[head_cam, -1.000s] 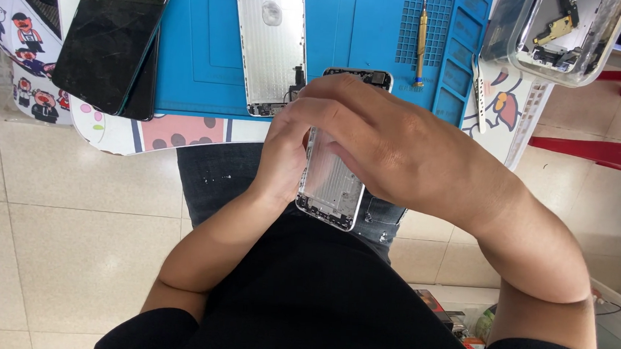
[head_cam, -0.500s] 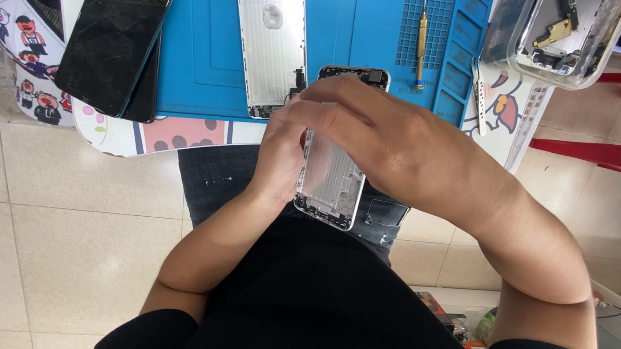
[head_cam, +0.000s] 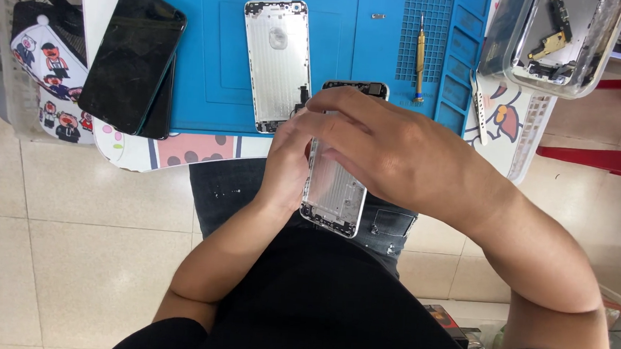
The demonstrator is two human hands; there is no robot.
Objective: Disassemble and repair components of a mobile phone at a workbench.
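Over my lap I hold a silver phone housing (head_cam: 335, 191), its open inner side up. My left hand (head_cam: 287, 162) grips its left edge. My right hand (head_cam: 392, 155) lies across its upper half, fingers curled over the top, and hides that part. A second silver phone housing (head_cam: 276, 63) lies flat on the blue work mat (head_cam: 363, 47), just beyond my hands. A dark phone part (head_cam: 356, 88) pokes out from behind my right fingers at the mat's near edge.
Two black phones (head_cam: 133, 60) lie stacked at the mat's left edge. A yellow-handled screwdriver (head_cam: 420, 58) rests on the mat's right side. A clear tray (head_cam: 560, 39) with small parts sits at the upper right, a red stool (head_cam: 618, 145) beside it. A white basket (head_cam: 27, 53) stands left.
The housing and both hands have shifted only slightly; my right fingers have moved a little across its upper end.
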